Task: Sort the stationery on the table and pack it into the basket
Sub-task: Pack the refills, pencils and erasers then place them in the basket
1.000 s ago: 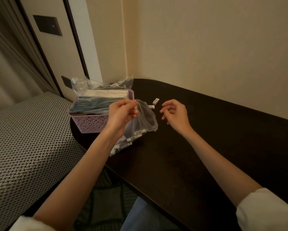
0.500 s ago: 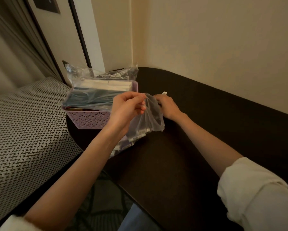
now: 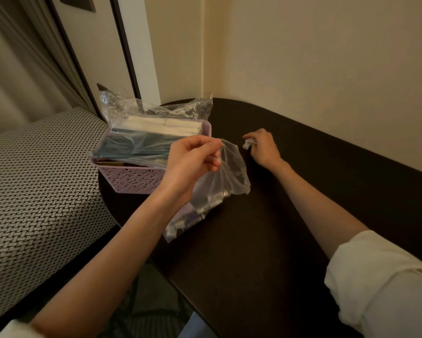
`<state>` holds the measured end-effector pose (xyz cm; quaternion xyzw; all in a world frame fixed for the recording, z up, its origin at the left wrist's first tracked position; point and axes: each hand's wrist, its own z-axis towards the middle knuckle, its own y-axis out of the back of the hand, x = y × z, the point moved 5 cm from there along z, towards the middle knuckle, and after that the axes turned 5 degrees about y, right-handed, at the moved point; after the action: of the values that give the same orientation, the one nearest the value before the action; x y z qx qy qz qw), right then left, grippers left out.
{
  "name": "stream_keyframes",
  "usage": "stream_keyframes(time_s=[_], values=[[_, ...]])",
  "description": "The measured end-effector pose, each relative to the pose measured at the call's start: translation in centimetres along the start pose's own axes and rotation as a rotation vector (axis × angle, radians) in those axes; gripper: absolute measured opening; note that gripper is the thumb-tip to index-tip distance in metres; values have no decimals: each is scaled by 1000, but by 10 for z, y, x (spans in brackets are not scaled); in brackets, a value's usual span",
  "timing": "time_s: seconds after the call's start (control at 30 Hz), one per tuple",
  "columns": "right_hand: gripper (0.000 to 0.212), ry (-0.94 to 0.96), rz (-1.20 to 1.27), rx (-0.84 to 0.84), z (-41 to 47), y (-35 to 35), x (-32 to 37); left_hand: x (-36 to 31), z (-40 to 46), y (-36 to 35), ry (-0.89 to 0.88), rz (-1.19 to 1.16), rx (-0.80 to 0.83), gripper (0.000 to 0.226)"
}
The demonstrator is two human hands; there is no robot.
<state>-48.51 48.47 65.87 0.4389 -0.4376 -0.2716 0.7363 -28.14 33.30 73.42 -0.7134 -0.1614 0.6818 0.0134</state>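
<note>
I am holding a clear plastic bag (image 3: 219, 189) open just left of the frame's centre, my left hand (image 3: 193, 162) pinching its top edge while its lower end is resting on the dark table (image 3: 302, 215). My right hand (image 3: 263, 148), a little right of centre and above, is curling its fingers around a small white eraser-like piece (image 3: 247, 143). The lilac basket (image 3: 132, 179), touching the bag on its left, is already looking nearly full of bagged stationery (image 3: 141, 145), so I judge the packing to be almost finished: this piece still needs to go into the bag, and the bag into the basket. I am not able to make out what the bags are holding, and I cannot tell whether my right hand is covering a second piece.
</note>
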Motion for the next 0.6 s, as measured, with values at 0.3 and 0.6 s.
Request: stream_keyframes(time_s=[0.3, 0.6], values=[[28, 87, -202, 64, -8, 2, 2, -2, -3, -1, 1, -5, 3, 9], [28, -57, 568, -333, -84, 69, 52, -8, -18, 1, -51, 110, -49, 8]])
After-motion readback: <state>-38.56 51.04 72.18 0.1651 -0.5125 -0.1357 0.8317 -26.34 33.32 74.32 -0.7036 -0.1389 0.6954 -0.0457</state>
